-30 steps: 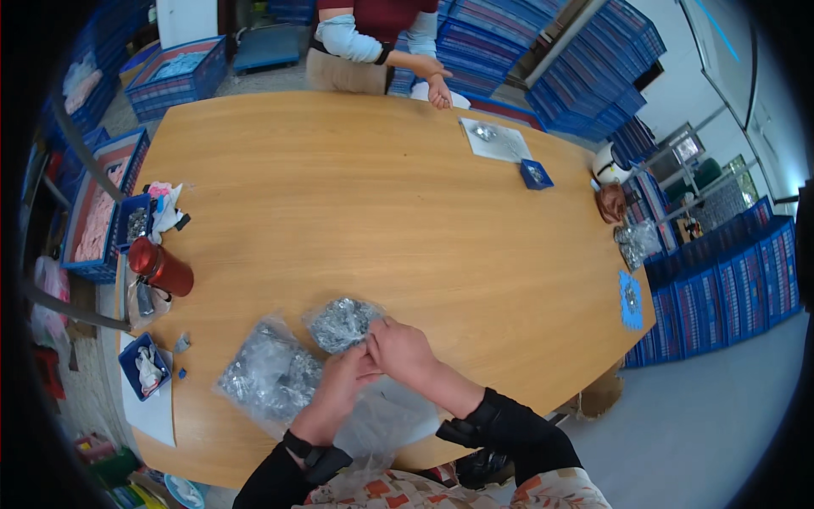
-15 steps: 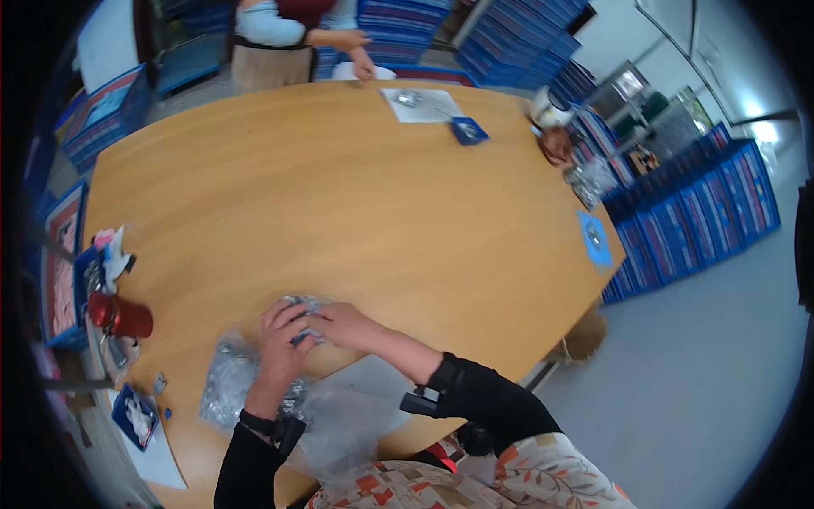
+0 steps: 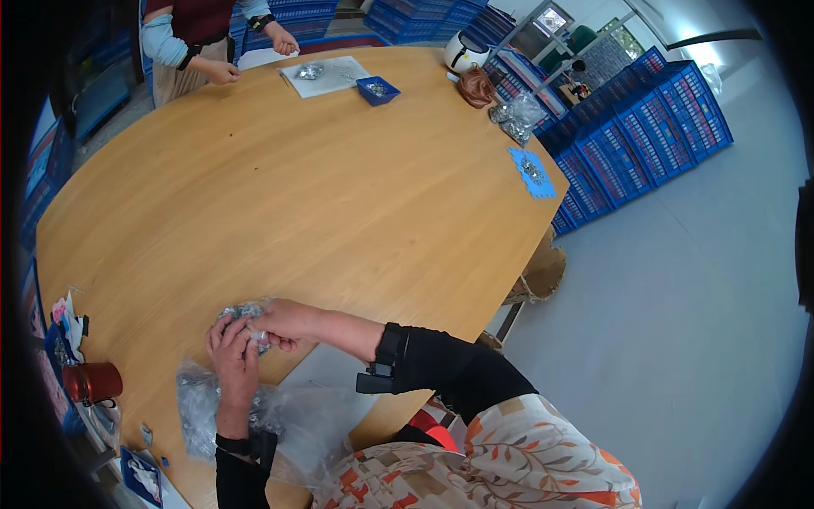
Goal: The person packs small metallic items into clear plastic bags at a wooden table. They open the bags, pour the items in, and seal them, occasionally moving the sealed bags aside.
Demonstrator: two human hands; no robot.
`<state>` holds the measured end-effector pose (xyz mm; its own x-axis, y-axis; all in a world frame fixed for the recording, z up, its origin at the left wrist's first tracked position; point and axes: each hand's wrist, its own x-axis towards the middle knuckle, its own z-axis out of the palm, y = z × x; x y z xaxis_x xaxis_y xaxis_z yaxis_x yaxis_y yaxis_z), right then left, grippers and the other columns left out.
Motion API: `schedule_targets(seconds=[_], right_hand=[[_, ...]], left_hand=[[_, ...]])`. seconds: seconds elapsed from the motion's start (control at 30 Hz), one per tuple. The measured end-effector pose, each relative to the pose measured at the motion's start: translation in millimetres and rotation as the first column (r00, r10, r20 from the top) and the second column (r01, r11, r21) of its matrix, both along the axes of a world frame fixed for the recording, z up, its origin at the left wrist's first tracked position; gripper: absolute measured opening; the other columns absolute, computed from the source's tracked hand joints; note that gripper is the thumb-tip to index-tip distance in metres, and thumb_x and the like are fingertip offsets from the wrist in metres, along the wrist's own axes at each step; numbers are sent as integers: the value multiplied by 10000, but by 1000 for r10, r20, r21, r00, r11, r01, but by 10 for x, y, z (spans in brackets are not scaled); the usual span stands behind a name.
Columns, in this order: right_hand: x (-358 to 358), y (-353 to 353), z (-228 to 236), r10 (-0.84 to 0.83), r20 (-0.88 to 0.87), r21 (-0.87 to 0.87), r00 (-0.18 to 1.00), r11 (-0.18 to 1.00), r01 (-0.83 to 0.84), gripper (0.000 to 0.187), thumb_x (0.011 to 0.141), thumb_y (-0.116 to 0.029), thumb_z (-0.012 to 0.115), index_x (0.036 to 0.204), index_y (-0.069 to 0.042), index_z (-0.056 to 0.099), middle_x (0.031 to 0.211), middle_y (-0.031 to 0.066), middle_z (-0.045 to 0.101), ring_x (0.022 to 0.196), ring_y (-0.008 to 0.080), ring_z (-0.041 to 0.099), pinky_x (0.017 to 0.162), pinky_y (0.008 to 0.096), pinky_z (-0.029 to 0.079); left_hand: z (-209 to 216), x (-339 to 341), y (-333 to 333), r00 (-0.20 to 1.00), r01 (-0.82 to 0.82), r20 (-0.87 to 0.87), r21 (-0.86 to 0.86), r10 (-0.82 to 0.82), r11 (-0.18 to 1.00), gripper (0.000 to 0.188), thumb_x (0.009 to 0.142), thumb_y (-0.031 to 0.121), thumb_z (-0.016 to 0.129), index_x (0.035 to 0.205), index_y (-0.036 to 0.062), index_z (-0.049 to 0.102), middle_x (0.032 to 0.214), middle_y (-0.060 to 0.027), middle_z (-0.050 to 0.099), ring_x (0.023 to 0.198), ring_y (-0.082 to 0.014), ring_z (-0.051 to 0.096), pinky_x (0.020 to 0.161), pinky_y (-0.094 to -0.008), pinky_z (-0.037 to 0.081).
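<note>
A small clear plastic bag of shiny grey metal parts (image 3: 240,311) lies on the table under my hands. My left hand (image 3: 231,349) curls its fingers over the near side of this bag. Beside it, my right hand (image 3: 288,323) has its fingers closed on a gathered bit of the bag's plastic; the exact grip is partly hidden. Below my left wrist spreads a larger clear plastic bag (image 3: 197,411), with metal pieces in it and its loose end stretching toward my lap. A pale sheet (image 3: 318,373) lies partly beneath that loose end.
A red cylindrical container (image 3: 95,383) stands at the left edge, above a blue tray (image 3: 140,477). Across the wooden table (image 3: 280,204), a co-worker's hands are near a white board (image 3: 337,72) and a blue tray (image 3: 377,91). Stacked blue trays (image 3: 627,153) stand right.
The view has shifted, so the table appears lower and further left. My right hand's fingers have drawn together at the small bag's plastic. The co-worker's hands have moved apart.
</note>
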<state>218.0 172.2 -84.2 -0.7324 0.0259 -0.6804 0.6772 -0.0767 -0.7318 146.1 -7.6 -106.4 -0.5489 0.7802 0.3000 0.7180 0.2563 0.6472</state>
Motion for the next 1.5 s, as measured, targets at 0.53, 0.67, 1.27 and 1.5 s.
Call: schedule_targets(seconds=[0.53,0.67,1.27,1.5], right_hand=[[1750,3906,1099,-783,-203,692,588,310,652,463,934,-328,632,1187,5,435,744,131,664,504,192,578,424,358,476],[1816,3904,1745,-757,-372,724,537,125,678,359,939,-327,613,1095,-15,529,781,110,657,517,182,574,448,346,479],[2391,1059,-263,-373,-4,503,928,801,324,345,958,-320,588,961,10,690,693,55,654,558,116,612,535,277,500],[2414,995,-383,-480,0,318,877,832,455,282,962,-263,617,1060,-4,668,739,27,635,573,93,579,528,239,478]], left_hand=[[-24,59,74,998,-34,60,55,30,998,115,875,103,640,965,51,689,1153,-44,678,1218,-311,499,1077,-456,307],[5,-7,-3,997,-63,45,31,62,998,146,892,112,630,1008,55,698,1150,-55,675,1225,-311,495,1081,-456,302],[340,-653,-272,513,-545,857,294,35,785,379,1044,259,490,1262,-23,619,1237,-87,634,1130,-139,582,1000,-278,431],[998,-562,-593,611,-614,776,339,158,713,355,1028,240,525,1241,-22,633,1214,-83,652,1124,-147,589,1017,-289,419]])
